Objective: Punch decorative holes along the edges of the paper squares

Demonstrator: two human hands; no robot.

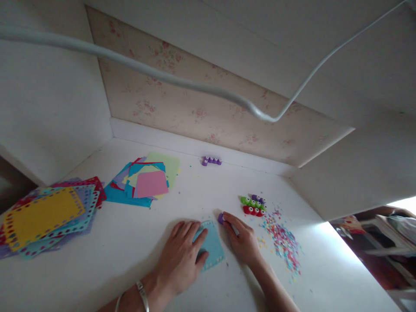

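Observation:
My left hand (183, 253) lies flat on a light blue sheet of paper (212, 242), its fingers spread over the left part. Small holes line the sheet's top and bottom edges. Just off the sheet's right edge, my right hand (242, 238) pinches a small purple paper punch (221, 218) between thumb and fingers. Part of the punch is hidden by the fingertips. Further right stand red punches (253, 211), green punches (253, 203) and a few more purple punches (258, 198) in short rows.
Punched paper bits (284, 242) are scattered to the right. A pile of coloured sheets (151, 184) lies at the back left, and a stack of hole-edged sheets (45, 214) at far left. Several purple punches (212, 160) stand by the back wall. A white cable (182, 82) hangs across the view.

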